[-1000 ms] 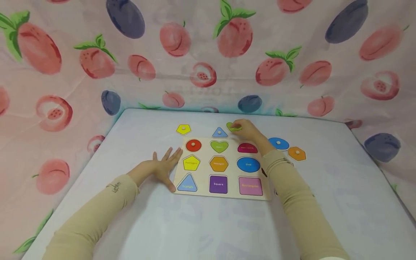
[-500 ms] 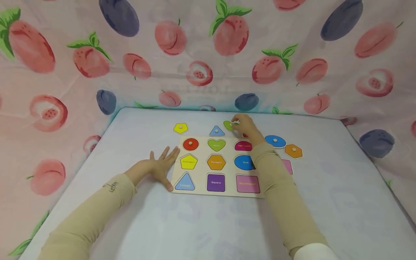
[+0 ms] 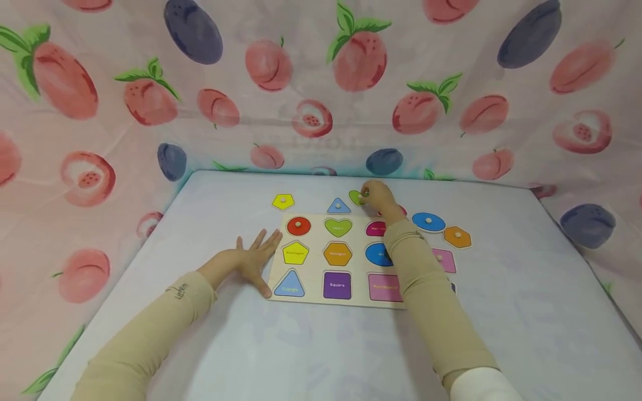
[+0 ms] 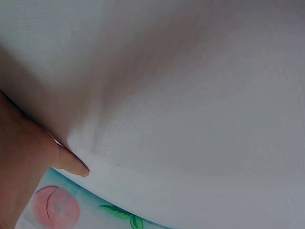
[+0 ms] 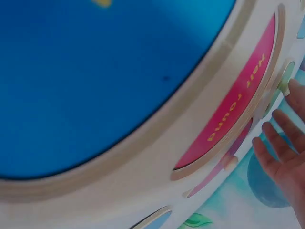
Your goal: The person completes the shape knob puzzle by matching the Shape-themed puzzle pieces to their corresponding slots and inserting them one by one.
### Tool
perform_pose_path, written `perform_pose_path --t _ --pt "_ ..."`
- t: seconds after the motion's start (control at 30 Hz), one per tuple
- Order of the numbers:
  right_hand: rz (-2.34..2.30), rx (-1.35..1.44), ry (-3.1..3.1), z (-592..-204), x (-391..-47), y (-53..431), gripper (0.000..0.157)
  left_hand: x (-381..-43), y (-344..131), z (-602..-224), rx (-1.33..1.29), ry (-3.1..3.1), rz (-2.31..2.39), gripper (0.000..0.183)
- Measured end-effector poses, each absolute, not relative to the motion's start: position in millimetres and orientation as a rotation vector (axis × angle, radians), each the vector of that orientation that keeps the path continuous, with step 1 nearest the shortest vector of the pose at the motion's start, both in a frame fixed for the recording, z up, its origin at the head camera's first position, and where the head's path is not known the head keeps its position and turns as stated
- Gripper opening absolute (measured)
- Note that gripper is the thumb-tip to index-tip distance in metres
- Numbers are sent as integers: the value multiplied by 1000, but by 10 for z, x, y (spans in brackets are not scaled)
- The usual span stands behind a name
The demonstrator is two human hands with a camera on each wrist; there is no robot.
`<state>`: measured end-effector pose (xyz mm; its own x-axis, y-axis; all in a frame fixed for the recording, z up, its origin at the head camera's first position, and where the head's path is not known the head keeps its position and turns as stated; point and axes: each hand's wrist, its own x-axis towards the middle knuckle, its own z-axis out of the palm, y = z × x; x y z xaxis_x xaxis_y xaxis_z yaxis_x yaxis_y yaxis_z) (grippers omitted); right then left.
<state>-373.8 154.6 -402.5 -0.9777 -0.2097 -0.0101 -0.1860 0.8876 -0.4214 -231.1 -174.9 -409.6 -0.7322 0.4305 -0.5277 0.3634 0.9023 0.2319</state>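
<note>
A pale wooden shape puzzle board (image 3: pixel 311 268) lies on the table, its recesses coloured and labelled. My left hand (image 3: pixel 253 262) spreads its fingers flat along the board's left edge; the left wrist view shows part of this hand (image 4: pixel 28 162) on the white surface. Behind the board my right hand (image 3: pixel 378 196) pinches the knob of a green heart piece (image 3: pixel 355 197), partly covered by the fingers. The right wrist view has the heart piece (image 5: pixel 286 76) at the right, fingertips at its knob. A red circle piece (image 3: pixel 298 226) sits in the top left recess.
Along the back lie a yellow pentagon (image 3: pixel 283 202), a light blue triangle (image 3: pixel 338 206) and a dark pink half-round piece (image 3: pixel 396 211), partly under the right wrist. To the right are a blue oval (image 3: pixel 428 222), an orange hexagon (image 3: pixel 457 237) and a pink rectangle (image 3: pixel 446 260).
The right hand stays at the green heart, which has turned slightly and shifted little. The right forearm has swung left, uncovering the pink rectangle. My left hand keeps its place.
</note>
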Motion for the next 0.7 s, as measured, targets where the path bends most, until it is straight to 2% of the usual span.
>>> perform_pose_path --t 0.37,0.7 --pt "-593 -156 3025 -4033 -3764 1454 17 -2302 -1713 -4079 533 2472 155 141" --pt "-452 -177 3095 -4078 -3795 1387 12 -2314 -1723 -4110 518 2467 157 142"
